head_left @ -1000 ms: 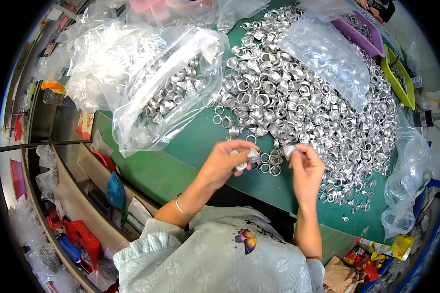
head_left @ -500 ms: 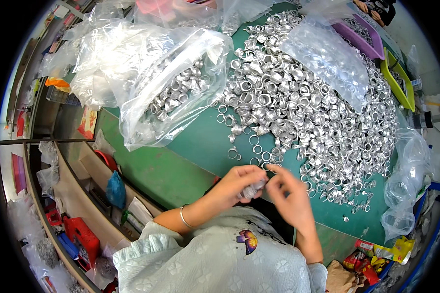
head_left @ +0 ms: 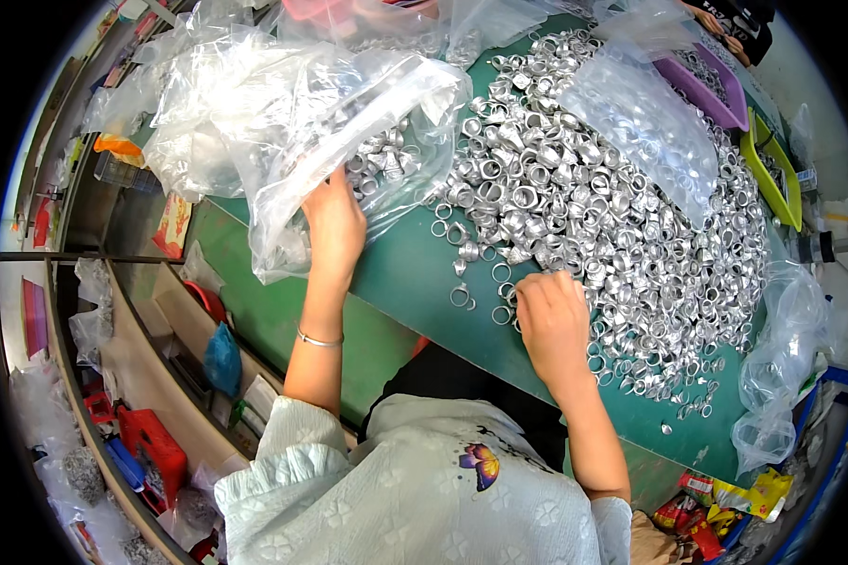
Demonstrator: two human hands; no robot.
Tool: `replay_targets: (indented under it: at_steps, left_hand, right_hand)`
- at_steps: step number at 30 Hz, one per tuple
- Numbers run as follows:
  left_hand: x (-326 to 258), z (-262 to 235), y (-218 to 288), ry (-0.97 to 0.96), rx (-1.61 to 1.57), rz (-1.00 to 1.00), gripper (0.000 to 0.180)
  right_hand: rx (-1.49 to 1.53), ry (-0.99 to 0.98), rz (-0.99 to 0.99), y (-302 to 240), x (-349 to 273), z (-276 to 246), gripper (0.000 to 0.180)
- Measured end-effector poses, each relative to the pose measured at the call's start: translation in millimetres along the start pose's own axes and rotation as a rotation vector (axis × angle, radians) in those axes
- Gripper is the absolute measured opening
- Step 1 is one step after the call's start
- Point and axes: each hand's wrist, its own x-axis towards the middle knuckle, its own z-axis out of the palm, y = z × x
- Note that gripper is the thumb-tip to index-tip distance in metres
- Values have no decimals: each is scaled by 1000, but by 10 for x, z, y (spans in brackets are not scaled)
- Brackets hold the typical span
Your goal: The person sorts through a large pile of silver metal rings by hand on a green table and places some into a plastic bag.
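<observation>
Left hand (head_left: 334,226): I see it reaching into the mouth of the clear bag (head_left: 283,122); its fingers are inside, so I cannot tell their grip.
Right hand (head_left: 553,320): it rests at the near edge of the rings (head_left: 612,217), fingers curled narrow on a few of them; whether it holds one I cannot tell.
Rings: a wide silver pile spread over the green tabletop (head_left: 415,282), with more inside the clear bag.
Packages: a second clear bag (head_left: 641,122) lies flat on top of the pile; a purple tray (head_left: 716,89) and a yellow-green tray (head_left: 773,174) sit at the far right; crumpled red and yellow wrappers (head_left: 725,499) lie low right.
Change: half a second ago I had both hands together near my body; now the left is in the bag and the right is at the pile.
</observation>
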Motion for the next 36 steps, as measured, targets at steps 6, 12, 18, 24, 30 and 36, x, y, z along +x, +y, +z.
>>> replay_targets:
  at_steps: [6, 12, 18, 24, 30, 36]
  left_hand:
    - [-137, -176, 269, 21, -254, -62, 36]
    - [-498, -407, 727, -23, -639, -29, 24]
    - [-797, -398, 1064, -375, -712, 94, 31]
    - [-1008, -407, 1257, -547, -637, 125, 44]
    - [-1125, -266, 1519, -546, -735, 162, 29]
    - [-1158, -158, 1853, -470, -823, 253, 22]
  right_hand:
    - [-117, -199, 20, 28, 86, 92, 16]
    - [714, -84, 552, 88, -32, -181, 14]
    - [1402, 80, 763, 291, -680, -481, 19]
    - [1555, 369, 879, 502, -1357, -870, 13]
    - [1244, 662, 769, 481, -1645, -1176, 15]
    - [1262, 579, 869, 520, -1861, -1261, 30]
